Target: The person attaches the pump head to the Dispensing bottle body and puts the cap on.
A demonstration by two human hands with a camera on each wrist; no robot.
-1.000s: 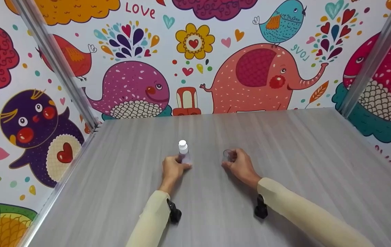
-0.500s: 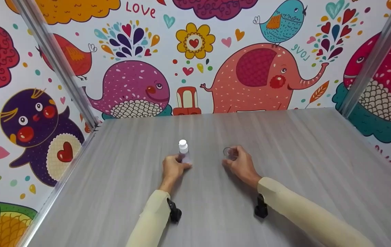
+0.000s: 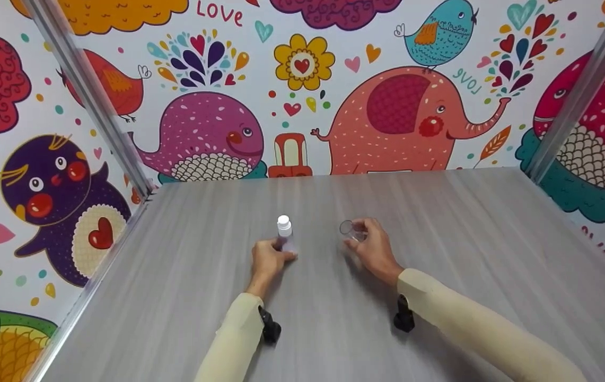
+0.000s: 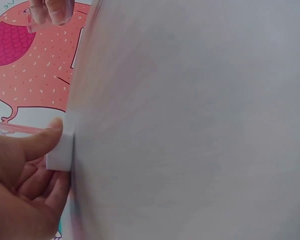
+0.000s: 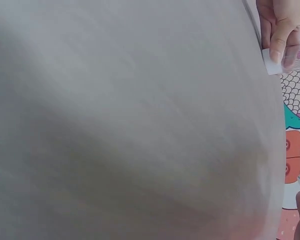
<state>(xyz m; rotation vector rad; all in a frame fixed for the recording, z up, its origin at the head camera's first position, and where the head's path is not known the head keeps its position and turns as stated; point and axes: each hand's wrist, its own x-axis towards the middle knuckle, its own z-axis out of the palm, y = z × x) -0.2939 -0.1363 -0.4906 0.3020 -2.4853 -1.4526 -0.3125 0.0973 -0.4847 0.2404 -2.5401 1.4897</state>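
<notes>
My left hand (image 3: 269, 261) holds a small upright bottle (image 3: 285, 229) low on its body, near the middle of the table. White at the neck and top, the bottle has a pale see-through body and a white base (image 4: 60, 151), which the left wrist view shows between thumb and fingers. To the right, my right hand (image 3: 379, 252) pinches a small clear cup (image 3: 354, 233) between thumb and fingers. The cup is tilted, its round mouth toward the upper left, apart from the bottle. Only fingertips of the right hand and a sliver of the cup show in the right wrist view.
The grey wood-grain table (image 3: 207, 223) runs back to a wall (image 3: 260, 95) printed with cartoon animals. Metal posts (image 3: 90, 101) stand at both back corners. A metal edge strip (image 3: 85, 302) follows the left side.
My right hand has raised the clear cup slightly and tipped it, so its mouth has swung up and leftward. The left hand and the bottle have stayed in place.
</notes>
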